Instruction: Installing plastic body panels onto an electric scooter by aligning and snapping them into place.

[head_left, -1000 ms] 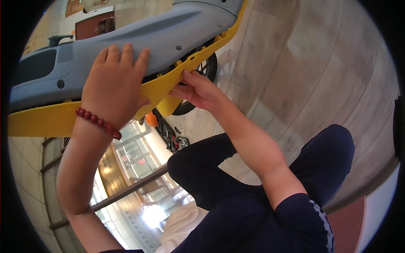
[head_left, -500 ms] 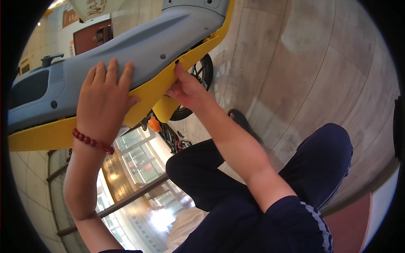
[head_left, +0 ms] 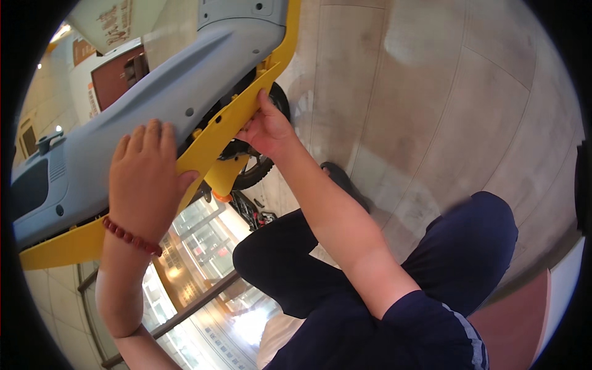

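Note:
In the upper left stands an electric scooter with a grey plastic body [head_left: 166, 77] and a long yellow side panel [head_left: 237, 114] along its lower edge. My right hand [head_left: 271, 132] grips the panel's edge, thumb on its outer face and fingers curled behind. Between panel and body runs a dark gap [head_left: 213, 117] with yellow tabs in it. My left hand [head_left: 143, 176], wearing a red bead bracelet, lies flat on the grey body, fingers stretched out and thumb over the yellow panel. Beneath the panel hangs a yellow flap [head_left: 224, 174].
A black-tyred wheel [head_left: 253, 177] shows below the panel. Near it lie a black part [head_left: 245, 211] and my sandalled foot [head_left: 345, 185]. Wood-look floor [head_left: 419, 111] spreads to the right. A glass front [head_left: 209, 237] is at lower left, a reddish-brown panel [head_left: 515, 314] at lower right.
The yellow panel has come away from the grey body near my right hand, and the gap has widened. The scooter sits farther left in view. Both hands keep their places on it.

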`<state>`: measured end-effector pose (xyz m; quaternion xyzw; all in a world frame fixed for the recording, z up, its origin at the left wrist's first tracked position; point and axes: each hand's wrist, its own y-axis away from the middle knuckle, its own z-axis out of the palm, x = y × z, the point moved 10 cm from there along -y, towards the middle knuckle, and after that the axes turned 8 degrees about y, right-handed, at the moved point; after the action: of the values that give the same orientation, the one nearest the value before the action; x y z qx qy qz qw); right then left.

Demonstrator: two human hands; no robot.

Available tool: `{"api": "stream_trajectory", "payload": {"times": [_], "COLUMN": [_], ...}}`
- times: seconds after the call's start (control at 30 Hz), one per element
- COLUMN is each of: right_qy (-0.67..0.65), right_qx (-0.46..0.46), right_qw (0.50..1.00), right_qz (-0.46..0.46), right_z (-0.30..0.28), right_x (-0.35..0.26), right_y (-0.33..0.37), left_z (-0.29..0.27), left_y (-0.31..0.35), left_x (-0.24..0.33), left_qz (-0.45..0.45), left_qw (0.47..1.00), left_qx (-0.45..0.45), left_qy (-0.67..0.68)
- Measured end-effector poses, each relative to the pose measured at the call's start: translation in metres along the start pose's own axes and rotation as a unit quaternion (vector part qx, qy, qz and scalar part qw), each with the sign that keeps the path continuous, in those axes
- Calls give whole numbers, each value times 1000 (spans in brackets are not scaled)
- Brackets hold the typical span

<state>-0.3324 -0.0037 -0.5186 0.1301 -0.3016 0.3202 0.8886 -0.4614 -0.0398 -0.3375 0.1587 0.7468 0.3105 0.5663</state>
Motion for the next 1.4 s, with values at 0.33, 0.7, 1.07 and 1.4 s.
{"api": "stream_trajectory", "payload": {"times": [0.33,0.7,1.07,1.4], "right_qy": [-57,-73,-46,-79], "right_qx": [-27,-29,5,54], "right_qw": [997,997,997,995], "right_qz": [-52,-22,-59,37], "right_z": [-2,-23,-18,-8], "right_x": [-10,-19,-29,-20], "right_y": [-27,-36,-35,-30], "left_z": [31,43,40,34], "left_y": [-85,-102,-100,-96], "left_x": [33,28,34,27], "left_qz": [-94,-122,-102,-104], "left_qw": [990,980,989,991], "left_qx": [-44,-27,-4,37], "left_qy": [94,155,105,80]}}
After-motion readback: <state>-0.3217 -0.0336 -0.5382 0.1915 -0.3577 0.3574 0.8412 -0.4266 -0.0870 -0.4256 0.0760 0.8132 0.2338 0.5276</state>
